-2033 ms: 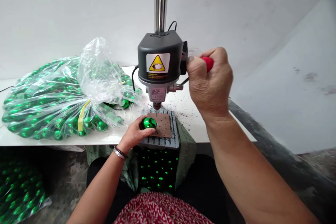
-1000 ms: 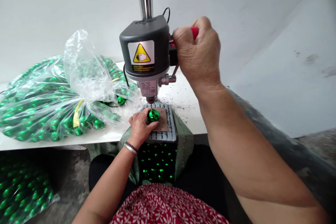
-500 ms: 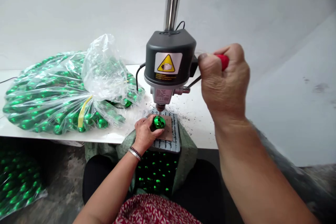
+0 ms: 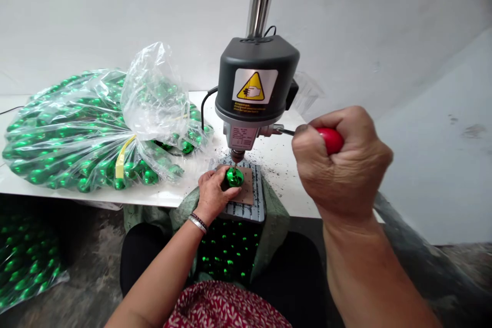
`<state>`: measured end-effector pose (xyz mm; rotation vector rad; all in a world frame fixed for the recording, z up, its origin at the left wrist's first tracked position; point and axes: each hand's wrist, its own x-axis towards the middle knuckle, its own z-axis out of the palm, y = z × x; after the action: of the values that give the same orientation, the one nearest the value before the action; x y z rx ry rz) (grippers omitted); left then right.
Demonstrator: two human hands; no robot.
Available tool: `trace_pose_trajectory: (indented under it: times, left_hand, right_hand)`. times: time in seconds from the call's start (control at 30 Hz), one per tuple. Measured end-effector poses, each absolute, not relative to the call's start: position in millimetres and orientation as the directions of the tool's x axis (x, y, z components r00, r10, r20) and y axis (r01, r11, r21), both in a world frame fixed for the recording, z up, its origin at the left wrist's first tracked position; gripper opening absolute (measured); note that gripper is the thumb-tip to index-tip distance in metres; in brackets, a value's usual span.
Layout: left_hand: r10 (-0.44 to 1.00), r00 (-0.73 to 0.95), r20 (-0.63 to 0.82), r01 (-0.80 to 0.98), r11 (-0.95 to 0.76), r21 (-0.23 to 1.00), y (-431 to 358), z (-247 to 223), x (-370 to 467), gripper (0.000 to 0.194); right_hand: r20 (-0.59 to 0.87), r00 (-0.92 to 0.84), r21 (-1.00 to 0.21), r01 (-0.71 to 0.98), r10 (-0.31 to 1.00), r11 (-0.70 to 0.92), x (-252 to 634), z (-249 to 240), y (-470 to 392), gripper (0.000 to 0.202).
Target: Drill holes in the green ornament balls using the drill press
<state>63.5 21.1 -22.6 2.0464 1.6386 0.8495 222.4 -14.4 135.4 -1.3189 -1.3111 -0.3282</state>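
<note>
A shiny green ball [image 4: 234,178] sits on a brown pad [image 4: 248,187] on the base of the drill press [image 4: 258,79]. My left hand [image 4: 215,189] grips the ball from its left side, thumb in front and fingers behind. Right above the ball is the drill bit [image 4: 236,165], its tip at the ball's top; whether it has gone in I cannot tell. My right hand [image 4: 342,159] is wrapped round the red knob [image 4: 331,141] of the drill press lever [image 4: 286,131], to the right of the motor housing.
A tied clear plastic bag of green balls [image 4: 69,133] lies on the white table [image 4: 161,196] at left. More balls [image 4: 226,251] are in a green sack [image 4: 274,215] between my knees. Another bag of balls [image 4: 26,261] stands on the floor. Dark shavings dot the tabletop.
My right hand has swung the red-knobbed lever downward. The drill head looks larger and slightly shifted right in view. My left hand keeps its grip on the ball.
</note>
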Motion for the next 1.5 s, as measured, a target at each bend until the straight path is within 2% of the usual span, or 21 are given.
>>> trace_pose_trajectory:
  times: [0.33,0.67,0.87,1.1,1.27,1.4,1.5]
  left_hand:
    - [0.966,0.135,0.219,0.751,-0.244,0.613,21,-25,63,0.058]
    - [0.963,0.144,0.229,0.722,-0.260,0.641,23,-29,62,0.059]
    - [0.959,0.155,0.237,0.710,-0.275,0.648,22,-25,62,0.052]
    - [0.954,0.151,0.258,0.719,-0.285,0.634,22,-28,62,0.056]
    - [0.942,0.149,0.300,0.697,-0.315,0.645,22,-27,64,0.046]
    - [0.942,0.125,0.311,0.668,-0.312,0.676,20,-27,63,0.044]
    - [0.951,0.127,0.283,0.612,-0.300,0.732,10,-24,54,0.044]
  right_hand:
    - [0.835,0.316,-0.473,0.831,0.449,0.294,220,123,-19,0.013]
    - [0.891,0.304,-0.416,0.846,0.338,0.334,214,92,-21,0.010]
    - [0.892,0.330,-0.429,0.834,0.309,0.347,211,83,-20,0.008]
    - [0.883,0.333,-0.450,0.800,0.331,0.396,210,64,-25,0.008]
    - [0.849,0.398,-0.521,0.742,0.348,0.421,213,108,-9,0.018]
    - [0.690,0.458,-0.696,0.635,0.561,0.337,217,160,12,0.019]
    - [0.633,0.487,-0.737,0.619,0.602,0.274,219,176,20,0.019]
